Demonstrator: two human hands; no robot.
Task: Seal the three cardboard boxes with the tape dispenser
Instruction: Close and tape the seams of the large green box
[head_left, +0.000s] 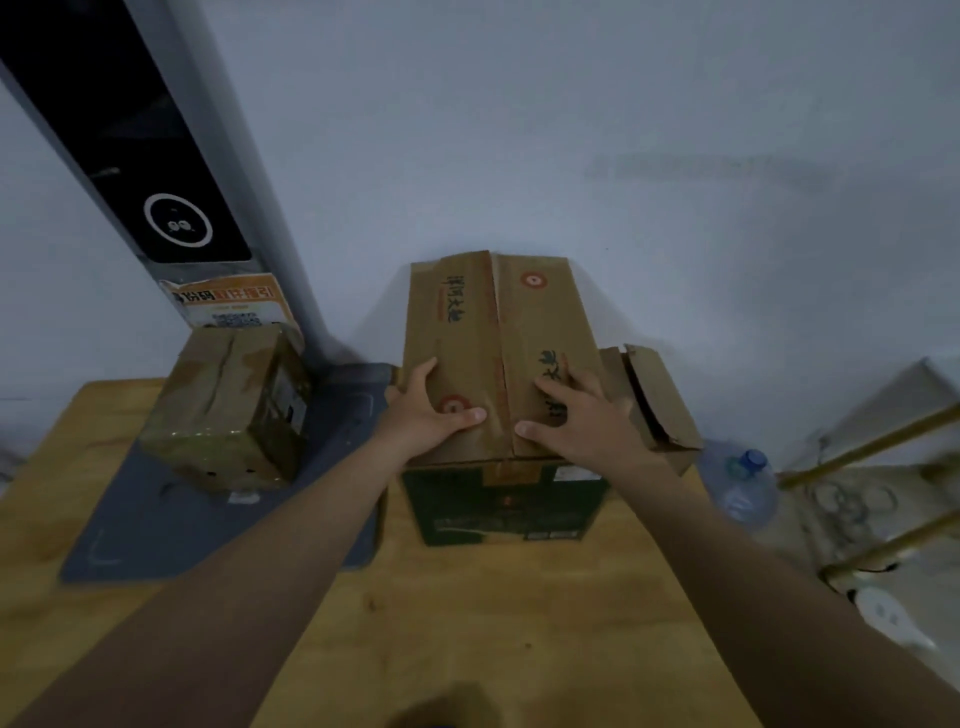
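Both forearms are stretched forward from the bottom corners and brought together over the big box (498, 322), which is stood on the table (467, 623) with its far end against the wall (571, 130). The left hand (434, 410) is laid flat on the box's left top flap, fingers spread toward the left edge, thumb pointed at the centre seam. The right hand (582, 415) is pressed flat on the right flap, fingers splayed, thumb likewise pointed at the seam. Nothing is gripped by either hand, and the thumb tips are seen just apart across the seam. Left of the big box, a small box (228, 410) with a creased, shiny top is set on a grey mat (156, 530). Just right of the big box, partly hidden behind the right hand, a third box (654, 400) is seen with a flap raised. Farther right, off the table, a water bottle (737, 483) is seen.
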